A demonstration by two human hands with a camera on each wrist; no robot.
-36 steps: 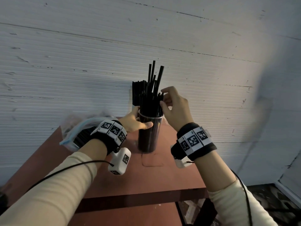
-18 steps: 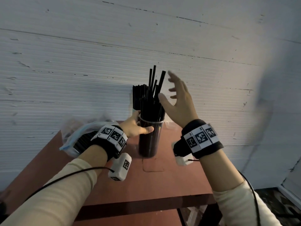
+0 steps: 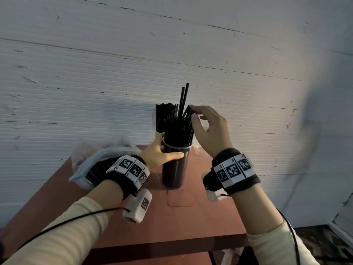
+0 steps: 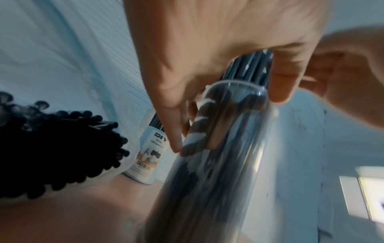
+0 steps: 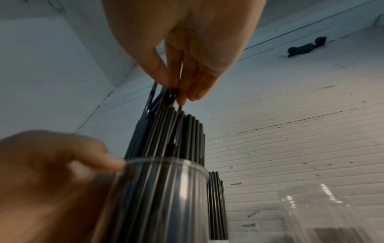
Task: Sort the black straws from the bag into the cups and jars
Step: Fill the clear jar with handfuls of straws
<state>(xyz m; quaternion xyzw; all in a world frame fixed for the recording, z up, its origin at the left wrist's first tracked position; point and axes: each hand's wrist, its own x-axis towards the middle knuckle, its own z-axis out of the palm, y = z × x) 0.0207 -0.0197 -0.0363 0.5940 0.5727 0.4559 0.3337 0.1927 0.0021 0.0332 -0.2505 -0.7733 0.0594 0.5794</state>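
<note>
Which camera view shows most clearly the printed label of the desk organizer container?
The left wrist view: the label reads "DESK ORGANIZER" there. In the head view this container is hidden behind the clear cup; the right wrist view shows only straws behind that cup.

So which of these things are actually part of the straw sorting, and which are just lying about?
Part of the job:
- black straws
- clear cup, held by the left hand
- right hand, fingers on the straw tops
- bag of straws
- second cup, labelled, behind
- empty jar

Just lying about:
- table
- wall
</note>
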